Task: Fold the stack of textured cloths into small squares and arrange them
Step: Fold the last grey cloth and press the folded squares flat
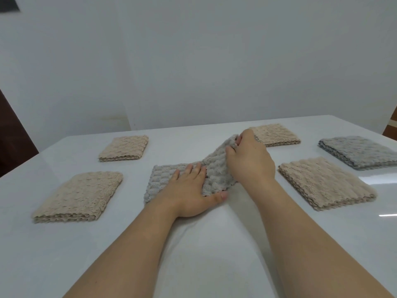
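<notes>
Centrally, near the front half of the white table (64,254), lies the grey cloth (163,179), waffle-textured and partly folded. Its left part lies flat on the tabletop; its right part rises in a slanted flap toward the far side.

The left hand (189,190) rests palm-down on the flat part. Its fingers are straight and close together, pressing the fabric, and its thumb is stretched out to the right along the cloth's near edge.

The right hand (249,160) holds the raised flap at its far end. Its fingers are curled and pinch the fabric against the thumb, above the table surface.

Five folded cloths lie around the work, each apart from the others:
- near-left beige square (79,196), several layers showing at its near edge.
- far-left beige square (124,148).
- far-right beige square (277,134), just behind the right hand and partly hidden by it.
- near-right beige square (324,183), layered edges showing at the front.
- folded grey square (361,151), at the right edge of the table.

Both forearms are bare. A plain pale wall (193,61) stands behind the table.
</notes>
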The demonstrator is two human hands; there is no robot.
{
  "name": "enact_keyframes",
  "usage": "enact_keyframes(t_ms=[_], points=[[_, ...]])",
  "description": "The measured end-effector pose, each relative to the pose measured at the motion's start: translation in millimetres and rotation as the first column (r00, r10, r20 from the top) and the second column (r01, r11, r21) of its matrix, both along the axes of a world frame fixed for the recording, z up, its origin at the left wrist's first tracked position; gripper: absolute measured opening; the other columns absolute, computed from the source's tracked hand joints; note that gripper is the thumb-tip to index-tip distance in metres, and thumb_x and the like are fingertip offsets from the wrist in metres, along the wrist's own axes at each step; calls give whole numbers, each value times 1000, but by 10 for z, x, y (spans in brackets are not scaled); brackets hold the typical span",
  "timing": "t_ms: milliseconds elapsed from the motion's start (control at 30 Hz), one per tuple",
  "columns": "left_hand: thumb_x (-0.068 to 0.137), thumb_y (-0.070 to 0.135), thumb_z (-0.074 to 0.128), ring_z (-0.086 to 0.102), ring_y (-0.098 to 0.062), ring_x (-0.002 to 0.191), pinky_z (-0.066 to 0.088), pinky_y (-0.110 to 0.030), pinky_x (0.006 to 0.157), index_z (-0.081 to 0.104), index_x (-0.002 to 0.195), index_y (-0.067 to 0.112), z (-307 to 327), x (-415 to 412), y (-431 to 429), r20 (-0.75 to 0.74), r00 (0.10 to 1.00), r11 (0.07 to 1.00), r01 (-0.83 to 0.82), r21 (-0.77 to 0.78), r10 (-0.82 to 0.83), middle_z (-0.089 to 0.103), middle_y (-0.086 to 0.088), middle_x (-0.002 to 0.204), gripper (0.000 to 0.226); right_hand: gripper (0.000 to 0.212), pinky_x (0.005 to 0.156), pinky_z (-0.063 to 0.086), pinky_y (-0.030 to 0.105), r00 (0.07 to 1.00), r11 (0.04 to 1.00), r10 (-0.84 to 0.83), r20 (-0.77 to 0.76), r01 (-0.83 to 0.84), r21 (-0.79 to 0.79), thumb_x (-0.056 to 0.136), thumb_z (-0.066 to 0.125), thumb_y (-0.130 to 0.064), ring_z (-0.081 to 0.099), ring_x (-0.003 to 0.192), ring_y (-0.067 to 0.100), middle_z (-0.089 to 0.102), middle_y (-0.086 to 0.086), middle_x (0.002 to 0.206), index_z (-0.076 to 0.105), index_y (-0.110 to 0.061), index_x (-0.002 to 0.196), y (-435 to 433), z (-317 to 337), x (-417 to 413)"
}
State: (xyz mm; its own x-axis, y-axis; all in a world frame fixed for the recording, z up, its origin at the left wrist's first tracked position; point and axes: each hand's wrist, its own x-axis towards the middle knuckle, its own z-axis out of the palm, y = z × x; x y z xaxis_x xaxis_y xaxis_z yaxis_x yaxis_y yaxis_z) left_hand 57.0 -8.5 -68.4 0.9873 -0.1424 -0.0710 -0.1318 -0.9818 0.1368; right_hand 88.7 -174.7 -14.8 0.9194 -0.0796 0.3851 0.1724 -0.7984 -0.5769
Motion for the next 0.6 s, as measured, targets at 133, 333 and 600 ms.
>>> enact_keyframes(t_ms=[133,333,600], points=[[75,95,19,-15,-11,155,-4,-47,126,-10,161,23,-18,5,-59,2,1000,999,26,-20,-26,-15,7,169,117,19,57,38,34,987,987,77,144,-96,129,99,54,-33,55,73,23,50,-10,78,40,-22,104,47,43,-69],[73,99,22,-16,-12,155,-5,-47,126,-17,158,36,-61,4,-243,31,992,991,122,-53,-121,-14,8,170,113,22,68,50,38,953,923,201,229,-262,281,97,62,-33,60,79,16,58,-10,83,45,-22,106,90,84,-104],[71,87,59,22,-11,151,7,-44,126,13,155,47,116,-71,-235,43,988,947,156,-280,-150,30,14,161,104,28,61,34,9,941,871,274,199,-331,364,93,68,-29,51,80,-5,49,-19,90,47,-24,111,75,75,-102]])
